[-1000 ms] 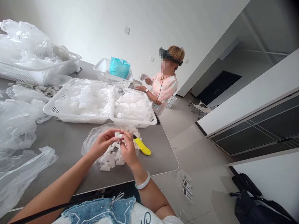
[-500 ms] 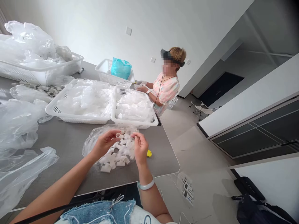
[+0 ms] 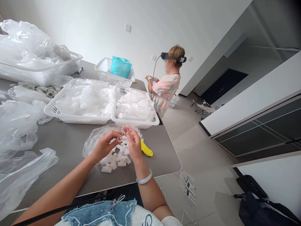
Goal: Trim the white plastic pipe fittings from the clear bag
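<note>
while i watch from afar, the left hand (image 3: 107, 146) pinches a white fitting (image 3: 120, 138) between thumb and fingertips, above a heap of similar fittings (image 3: 113, 162) against a clear bag (image 3: 90, 145) on the grey table (image 3: 162, 161). the right hand (image 3: 134, 144) is just beside it, fingers close together; i cannot tell whether they grip anything. a yellow tool (image 3: 147, 150) lies to its right.

white wall (image 3: 94, 31) | grey floor (image 3: 188, 141) | grey-topped table (image 3: 162, 163) | dark panel (image 3: 223, 86), perhaps a door
</note>
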`<state>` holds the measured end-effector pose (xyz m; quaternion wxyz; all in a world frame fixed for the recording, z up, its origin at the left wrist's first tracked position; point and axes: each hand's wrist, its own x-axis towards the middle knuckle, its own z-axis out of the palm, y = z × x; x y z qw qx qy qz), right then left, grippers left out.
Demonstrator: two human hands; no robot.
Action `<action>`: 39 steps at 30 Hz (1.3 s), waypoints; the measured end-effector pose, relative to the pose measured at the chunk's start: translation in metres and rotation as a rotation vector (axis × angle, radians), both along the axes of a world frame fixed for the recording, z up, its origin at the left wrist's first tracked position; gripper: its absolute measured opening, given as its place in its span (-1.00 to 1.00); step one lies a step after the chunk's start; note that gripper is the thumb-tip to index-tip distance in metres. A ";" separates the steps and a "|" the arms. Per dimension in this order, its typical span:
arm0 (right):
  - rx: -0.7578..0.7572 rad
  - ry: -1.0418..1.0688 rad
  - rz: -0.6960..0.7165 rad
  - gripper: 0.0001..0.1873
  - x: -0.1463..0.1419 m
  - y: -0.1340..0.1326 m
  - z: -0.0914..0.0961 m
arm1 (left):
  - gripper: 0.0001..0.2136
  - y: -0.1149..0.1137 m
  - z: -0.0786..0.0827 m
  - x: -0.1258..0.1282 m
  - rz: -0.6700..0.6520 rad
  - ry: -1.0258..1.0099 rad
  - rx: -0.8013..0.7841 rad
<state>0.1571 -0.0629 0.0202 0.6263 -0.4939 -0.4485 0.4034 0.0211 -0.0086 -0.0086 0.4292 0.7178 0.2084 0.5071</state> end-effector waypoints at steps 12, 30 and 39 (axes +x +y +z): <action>0.091 -0.197 -0.067 -0.73 0.016 0.004 -0.007 | -0.80 0.000 0.009 0.000 0.041 -0.028 -0.047; -0.106 0.017 -0.099 -0.55 0.004 0.012 -0.019 | -0.63 -0.006 0.019 0.001 -0.003 0.068 -0.461; -0.058 -0.173 0.056 -0.43 0.005 0.006 -0.010 | -0.67 -0.004 0.022 0.002 -0.015 0.001 -0.645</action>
